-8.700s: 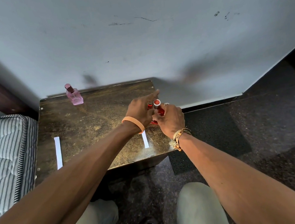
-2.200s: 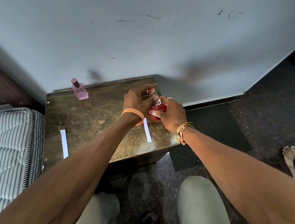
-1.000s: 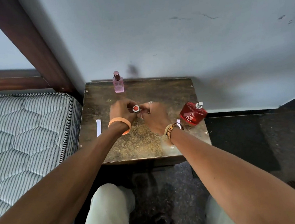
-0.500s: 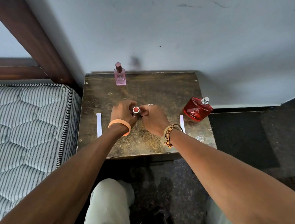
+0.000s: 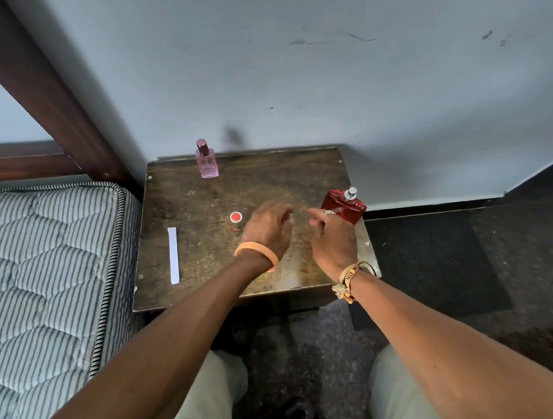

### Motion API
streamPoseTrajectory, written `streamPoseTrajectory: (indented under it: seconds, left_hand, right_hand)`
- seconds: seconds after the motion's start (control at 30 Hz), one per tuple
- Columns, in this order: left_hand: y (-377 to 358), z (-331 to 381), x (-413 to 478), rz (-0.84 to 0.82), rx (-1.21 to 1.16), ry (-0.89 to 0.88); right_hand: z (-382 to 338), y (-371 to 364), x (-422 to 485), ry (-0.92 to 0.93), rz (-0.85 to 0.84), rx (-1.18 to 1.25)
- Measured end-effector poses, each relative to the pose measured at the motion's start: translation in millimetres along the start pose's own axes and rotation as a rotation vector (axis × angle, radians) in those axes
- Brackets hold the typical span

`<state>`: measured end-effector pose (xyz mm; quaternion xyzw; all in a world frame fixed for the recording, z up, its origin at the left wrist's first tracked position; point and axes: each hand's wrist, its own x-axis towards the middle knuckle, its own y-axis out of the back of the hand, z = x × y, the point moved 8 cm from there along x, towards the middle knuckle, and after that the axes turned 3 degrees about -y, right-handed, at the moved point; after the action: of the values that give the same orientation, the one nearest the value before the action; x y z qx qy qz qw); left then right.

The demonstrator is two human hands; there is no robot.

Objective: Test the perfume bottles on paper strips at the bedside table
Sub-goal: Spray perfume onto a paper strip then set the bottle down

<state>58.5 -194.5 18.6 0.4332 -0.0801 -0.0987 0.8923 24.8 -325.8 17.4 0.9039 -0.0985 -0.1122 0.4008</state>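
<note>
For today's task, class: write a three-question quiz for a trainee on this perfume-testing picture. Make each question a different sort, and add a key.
1. True or false: the red bottle has its cap on.
2. Where on the bedside table does the pink bottle stand? A: front edge. B: at the back, near the wall. C: right edge.
3. Fill in: the visible paper strip lies near the table's ____ edge.
Key: 1 false, the red cap stands apart on the table; 2 B; 3 left.
</note>
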Motion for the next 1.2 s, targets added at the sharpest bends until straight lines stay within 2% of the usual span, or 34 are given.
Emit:
streamPoseTrajectory:
  seconds: [0.3,0.47,0.57,0.77,0.97,1.1,1.2]
  left_hand:
    - [-72,14,23,-0.241,0.015,0.072]
    - [-84,2,27,-0.226,0.108,0.119]
    - [-81,2,30,-0.191,0.050,0.151]
    - [-83,-9,35,-0.223,-0.076,0.304]
    - [-73,-12,27,-0.201,-0.295,0.299]
    - [-56,-21,12,-0.209,-0.689,0.432]
    - [-42,-23,-1,-0.191,-0.870,0.569]
  right_hand:
    - [34,0,5,-0.055,-0.006,-0.042]
    - [42,-7,9,-0.060,-0.024,-0.012]
    - [44,-7,10,-0.046,-0.004,0.014]
    - [49,-8,9,-0.061,0.071,0.100]
    - [44,-9,1,-0.030,0.033,0.117]
    - [33,-9,-5,-0.125,-0.062,0.318]
    - [17,-6,-11,-0.165,-0.085,0.445]
